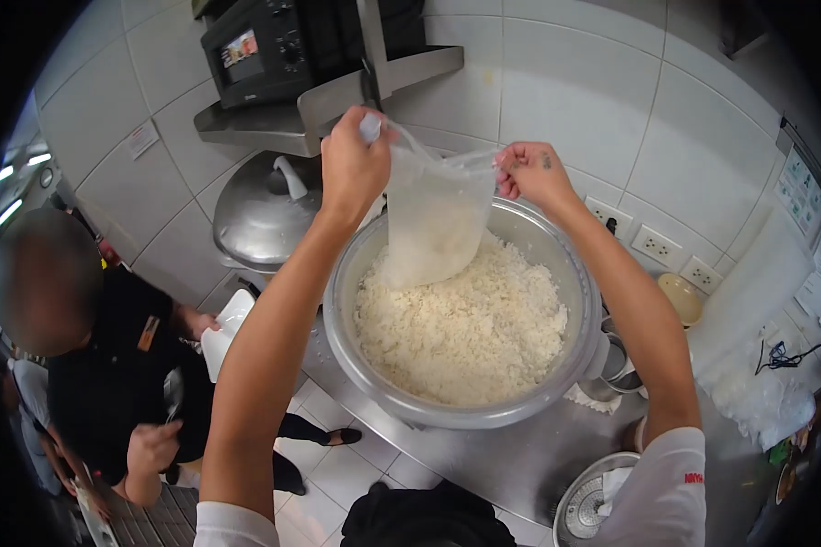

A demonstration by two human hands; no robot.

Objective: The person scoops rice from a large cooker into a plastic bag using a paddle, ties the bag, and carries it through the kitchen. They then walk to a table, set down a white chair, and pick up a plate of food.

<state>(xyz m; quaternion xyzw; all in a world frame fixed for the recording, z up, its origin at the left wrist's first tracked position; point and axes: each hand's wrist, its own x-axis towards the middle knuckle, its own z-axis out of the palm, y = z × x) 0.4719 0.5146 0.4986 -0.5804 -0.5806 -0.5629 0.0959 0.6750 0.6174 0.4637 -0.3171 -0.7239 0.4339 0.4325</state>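
A clear plastic bag point(440, 214) with some rice in its bottom hangs between my two hands over a large round metal pot point(465, 417). Cooked white rice point(465, 342) fills much of the pot, and the bag's lower end touches or nearly touches it. My left hand point(356, 166) is closed round the bag's top left edge; a small whitish piece shows at its thumb, and I cannot make out what it is. My right hand point(536, 173) pinches the bag's top right corner between thumb and fingers.
A domed metal lid point(269, 210) is behind the pot at left, below a microwave point(274, 55) on a shelf. A person point(119, 365) at left holds a white dish point(229, 333) and a spoon. A round metal strainer point(582, 515) and wall sockets point(657, 244) are at right.
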